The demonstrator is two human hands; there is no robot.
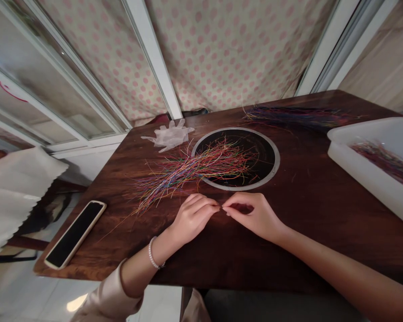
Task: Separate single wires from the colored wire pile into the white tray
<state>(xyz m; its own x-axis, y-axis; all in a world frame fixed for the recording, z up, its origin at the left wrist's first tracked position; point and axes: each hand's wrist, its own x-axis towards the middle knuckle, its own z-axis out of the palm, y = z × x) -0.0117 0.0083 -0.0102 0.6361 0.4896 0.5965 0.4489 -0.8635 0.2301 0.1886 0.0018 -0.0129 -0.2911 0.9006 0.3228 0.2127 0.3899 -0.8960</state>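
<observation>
My left hand [197, 213] and my right hand [257, 215] meet fingertip to fingertip above the near part of the table. Both are closed in a pinch. What lies between the fingertips is too small to make out. Just beyond them, a loose bundle of thin coloured wires [188, 167] lies partly on the wood and partly over a round black plate [267, 154] with a grey rim. The wires are red, yellow, green, blue and white, with ends fanning out. A beaded bracelet circles my left wrist.
The dark wooden table [309, 210] bears a phone [75, 235] at the left edge and a crumpled clear plastic glove [169, 135] behind the wires. Another dark wire bundle [295, 116] lies at the back. On the right stands a white plastic bin [362, 179] holding more wires.
</observation>
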